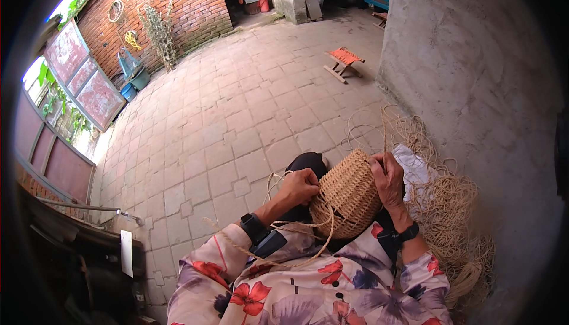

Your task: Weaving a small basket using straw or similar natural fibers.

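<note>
A woven straw basket [349,197], tan and tightly plaited, rests tilted on my lap. My left hand [301,186] is closed in a pinch at the basket's left side, with loops of straw cord [271,184] coming out beside its fingers. My right hand [389,178] grips the basket's upper right edge, thumb and fingers pressed together. Above that hand a strand of cord stands up. Another loose cord [328,243] hangs from the basket's lower left and runs across my lap. The fingertips of both hands are partly hidden.
A big tangled heap of straw cord [447,212] lies to my right against the grey wall [474,58], over a white sack [413,168]. An orange-topped folding stool [345,58] stands ahead on the paved floor. At far left, a metal gate [83,76] hangs open.
</note>
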The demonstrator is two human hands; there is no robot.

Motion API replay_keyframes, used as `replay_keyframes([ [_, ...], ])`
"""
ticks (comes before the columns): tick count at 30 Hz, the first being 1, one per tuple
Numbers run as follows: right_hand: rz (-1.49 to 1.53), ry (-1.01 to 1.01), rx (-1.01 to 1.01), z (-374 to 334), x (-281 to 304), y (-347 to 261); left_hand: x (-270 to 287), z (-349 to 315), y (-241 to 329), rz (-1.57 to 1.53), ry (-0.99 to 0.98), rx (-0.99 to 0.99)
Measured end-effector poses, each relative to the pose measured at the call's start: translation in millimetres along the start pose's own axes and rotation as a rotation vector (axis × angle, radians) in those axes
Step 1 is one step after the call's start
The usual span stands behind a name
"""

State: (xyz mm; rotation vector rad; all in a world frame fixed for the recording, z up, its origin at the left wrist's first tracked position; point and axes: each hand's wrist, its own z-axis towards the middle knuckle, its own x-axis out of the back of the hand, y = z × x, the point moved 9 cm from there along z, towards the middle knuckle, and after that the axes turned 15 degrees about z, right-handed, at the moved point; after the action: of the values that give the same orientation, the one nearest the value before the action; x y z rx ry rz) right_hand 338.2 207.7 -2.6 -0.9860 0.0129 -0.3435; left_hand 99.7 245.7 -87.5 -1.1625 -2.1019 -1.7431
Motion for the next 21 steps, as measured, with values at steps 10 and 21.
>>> replay_keyframes([
  [10, 0.013, 0.006, 0.009, 0, 0, -3, 4, -18, 0, 0.039, 0.118, -0.017],
  [21, -0.022, -0.023, -0.047, -1, -1, 4, 3, -21, -1, -0.011, 0.176, 0.025],
])
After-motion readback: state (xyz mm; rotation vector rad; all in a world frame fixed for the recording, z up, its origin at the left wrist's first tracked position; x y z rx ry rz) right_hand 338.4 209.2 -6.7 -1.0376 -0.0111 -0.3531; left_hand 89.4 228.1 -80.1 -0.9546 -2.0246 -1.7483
